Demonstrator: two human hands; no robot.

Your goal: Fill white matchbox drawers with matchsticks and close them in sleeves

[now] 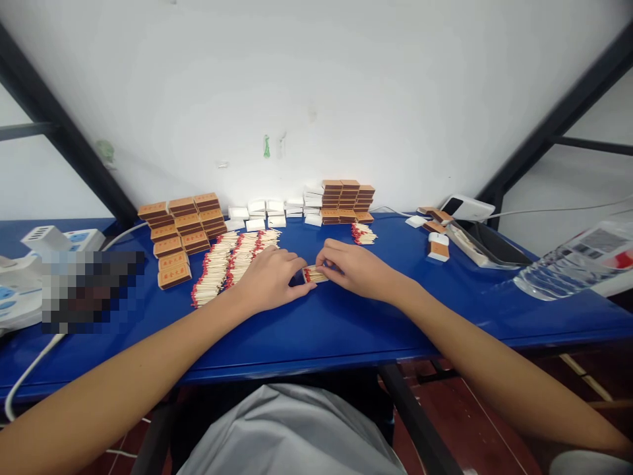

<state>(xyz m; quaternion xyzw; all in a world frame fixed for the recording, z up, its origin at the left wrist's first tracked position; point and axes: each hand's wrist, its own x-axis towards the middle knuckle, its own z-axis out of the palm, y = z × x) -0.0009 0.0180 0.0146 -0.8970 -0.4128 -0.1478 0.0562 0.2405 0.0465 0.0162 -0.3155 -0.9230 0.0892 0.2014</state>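
Observation:
A small matchbox tray (304, 272) with red-headed matches (318, 274) lying in it rests on the table between my hands. My left hand (271, 277) has its thumb and fingers around the tray's left end. From the other side, my right hand (350, 267) pinches at the matches in the tray, its fingertips partly covering them. Beside my left hand lie long rows of loose matches (212, 267), their heads in red lines. Behind my right hand sits a smaller pile of matches (364, 234).
Orange-brown matchboxes (174, 244) are stacked at the left, more matchboxes (347, 198) by the wall. White trays (267, 210) stand between them. On the right are a matchbox (438, 248), a black-and-white case (487, 244) and a plastic bottle (568, 264). A power strip (82, 241) lies far left.

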